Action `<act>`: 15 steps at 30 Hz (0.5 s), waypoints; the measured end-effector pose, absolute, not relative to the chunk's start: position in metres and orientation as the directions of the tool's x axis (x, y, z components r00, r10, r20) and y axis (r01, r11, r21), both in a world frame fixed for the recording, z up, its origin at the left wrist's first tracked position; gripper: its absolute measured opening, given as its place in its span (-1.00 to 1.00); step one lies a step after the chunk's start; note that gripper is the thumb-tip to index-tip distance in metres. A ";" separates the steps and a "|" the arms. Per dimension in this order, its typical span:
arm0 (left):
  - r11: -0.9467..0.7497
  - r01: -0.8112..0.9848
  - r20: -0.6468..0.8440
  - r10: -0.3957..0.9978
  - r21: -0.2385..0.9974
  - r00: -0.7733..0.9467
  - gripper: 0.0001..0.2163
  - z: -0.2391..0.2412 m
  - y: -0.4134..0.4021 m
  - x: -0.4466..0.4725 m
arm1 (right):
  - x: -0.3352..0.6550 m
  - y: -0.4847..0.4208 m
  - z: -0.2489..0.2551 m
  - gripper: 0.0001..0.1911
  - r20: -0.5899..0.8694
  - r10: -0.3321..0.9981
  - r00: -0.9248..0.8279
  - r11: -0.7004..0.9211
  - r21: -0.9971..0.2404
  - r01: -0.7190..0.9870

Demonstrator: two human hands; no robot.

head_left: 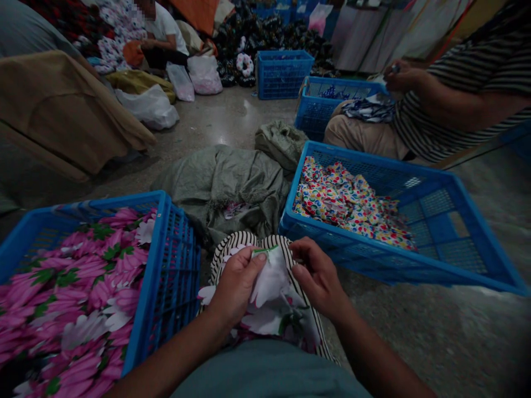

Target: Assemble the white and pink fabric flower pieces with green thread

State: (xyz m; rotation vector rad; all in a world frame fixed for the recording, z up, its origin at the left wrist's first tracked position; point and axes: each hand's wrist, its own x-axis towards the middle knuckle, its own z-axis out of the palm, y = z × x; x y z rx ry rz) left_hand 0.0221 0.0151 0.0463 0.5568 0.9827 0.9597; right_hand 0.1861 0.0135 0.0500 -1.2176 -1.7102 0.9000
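Observation:
My left hand (236,287) and my right hand (317,273) grip a piece of white-and-pink flowered cloth (269,279) above my lap. A black-and-white striped edging (226,257) runs around it, and a small green strip (264,250) shows at its top by my left thumb. To my left, a blue plastic crate (164,276) holds folded pink flowered cloth (78,282). To my right, close to my right hand, a second blue crate (398,260) holds a pile of cloth with multicoloured dots (348,202).
A grey-green woven sack (224,188) lies on the floor ahead. At the right, a person in a striped shirt (460,105) works beside a blue crate (332,94). Another crate (282,74), white plastic bags (149,108) and a seated person (164,38) are farther back.

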 end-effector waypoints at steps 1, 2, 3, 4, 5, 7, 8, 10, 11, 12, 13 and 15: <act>0.489 -0.400 -0.437 0.872 0.775 0.219 -0.85 0.047 0.015 0.022 | 0.187 0.013 0.054 -0.82 0.251 0.936 -0.249 0.335 -0.854 0.399; 0.491 -0.388 -0.440 0.871 0.780 0.219 -0.85 0.049 0.015 0.022 | 0.188 0.012 0.058 -0.82 0.261 0.916 -0.304 0.377 -0.818 0.435; 0.497 -0.381 -0.445 0.868 0.780 0.220 -0.85 0.050 0.014 0.022 | 0.188 0.012 0.060 -0.83 0.260 0.903 -0.343 0.405 -0.785 0.469; 0.502 -0.381 -0.451 0.865 0.776 0.221 -0.85 0.051 0.013 0.022 | 0.187 0.012 0.062 -0.84 0.257 0.894 -0.367 0.422 -0.758 0.497; 0.507 -0.385 -0.456 0.862 0.771 0.222 -0.85 0.052 0.013 0.023 | 0.187 0.012 0.062 -0.84 0.257 0.889 -0.380 0.435 -0.735 0.520; 0.516 -0.396 -0.464 0.857 0.760 0.225 -0.86 0.054 0.011 0.024 | 0.185 0.013 0.062 -0.84 0.269 0.881 -0.390 0.458 -0.696 0.553; 0.522 -0.401 -0.469 0.853 0.753 0.230 -0.86 0.054 0.010 0.024 | 0.185 0.013 0.061 -0.84 0.282 0.876 -0.392 0.471 -0.678 0.564; 0.534 -0.416 -0.476 0.845 0.736 0.243 -0.86 0.056 0.008 0.025 | 0.184 0.014 0.060 -0.83 0.307 0.865 -0.397 0.496 -0.649 0.577; 0.539 -0.425 -0.478 0.842 0.727 0.251 -0.86 0.058 0.008 0.026 | 0.184 0.014 0.059 -0.83 0.316 0.860 -0.400 0.504 -0.643 0.576; 0.544 -0.435 -0.479 0.839 0.717 0.260 -0.86 0.059 0.007 0.026 | 0.185 0.014 0.059 -0.83 0.322 0.857 -0.403 0.510 -0.644 0.570; 0.550 -0.444 -0.478 0.835 0.707 0.273 -0.86 0.060 0.007 0.026 | 0.185 0.013 0.059 -0.82 0.324 0.855 -0.404 0.512 -0.651 0.561; 0.567 -0.457 -0.478 0.824 0.685 0.305 -0.86 0.062 0.006 0.027 | 0.187 0.012 0.058 -0.81 0.320 0.855 -0.408 0.508 -0.672 0.538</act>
